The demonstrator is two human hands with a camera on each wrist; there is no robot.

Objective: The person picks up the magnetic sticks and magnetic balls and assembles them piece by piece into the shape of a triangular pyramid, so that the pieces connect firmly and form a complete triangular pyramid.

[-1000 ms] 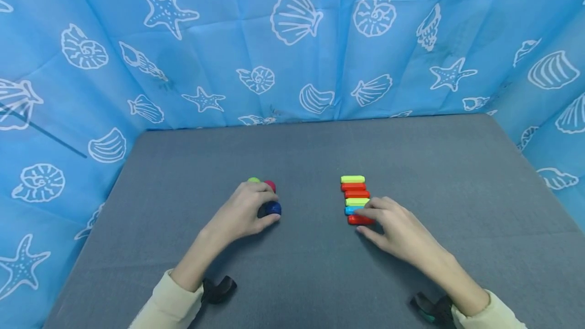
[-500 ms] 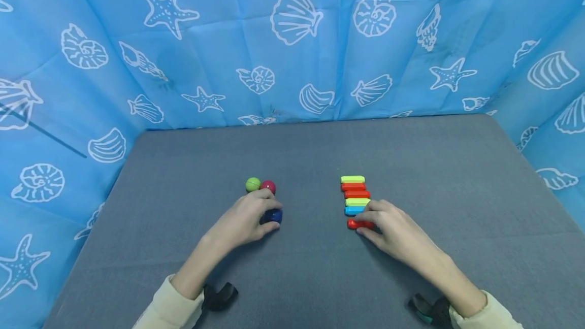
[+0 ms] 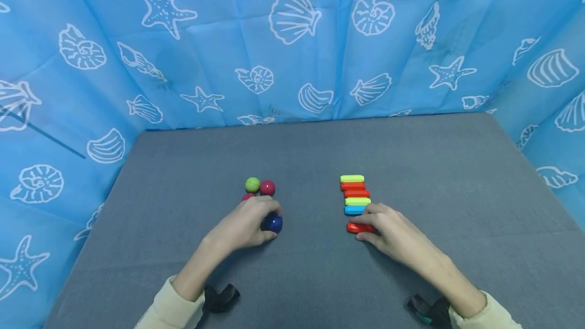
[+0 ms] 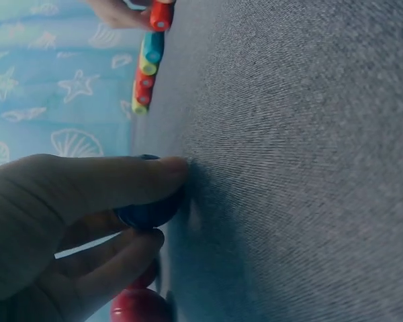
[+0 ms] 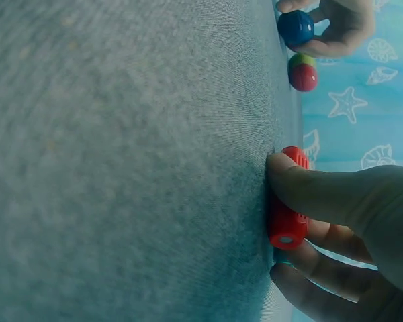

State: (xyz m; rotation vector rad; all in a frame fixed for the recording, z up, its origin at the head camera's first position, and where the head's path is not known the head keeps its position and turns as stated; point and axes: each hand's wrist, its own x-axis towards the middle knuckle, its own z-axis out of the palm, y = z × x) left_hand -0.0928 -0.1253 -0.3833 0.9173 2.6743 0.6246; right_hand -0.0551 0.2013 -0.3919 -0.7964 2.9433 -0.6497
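My left hand (image 3: 247,223) holds a dark blue ball (image 3: 274,223) between thumb and fingers, low over the grey cloth. The left wrist view shows the thumb across the ball (image 4: 151,213) and the fingertips against its other side. On the right, my right hand (image 3: 390,228) pinches a short, chunky red stick (image 3: 355,227), just on the near side of a row of similar sticks. Seen from the right wrist, the thumb lies over the red stick (image 5: 286,225) with fingers behind it. A blue stick (image 3: 353,210) is the nearest of the row, partly behind my right fingers.
Beyond my left hand sit a green ball (image 3: 252,184), a crimson ball (image 3: 267,188) and another crimson ball (image 3: 248,197), partly covered by the hand. Yellow (image 3: 352,178) and red sticks (image 3: 356,194) continue the row. A blue shell-print curtain (image 3: 292,65) surrounds the grey table (image 3: 311,278).
My left hand has drawn the blue ball toward me, uncovering the green and crimson balls. My right hand has pulled the red stick nearer, opening a gap from the blue stick.
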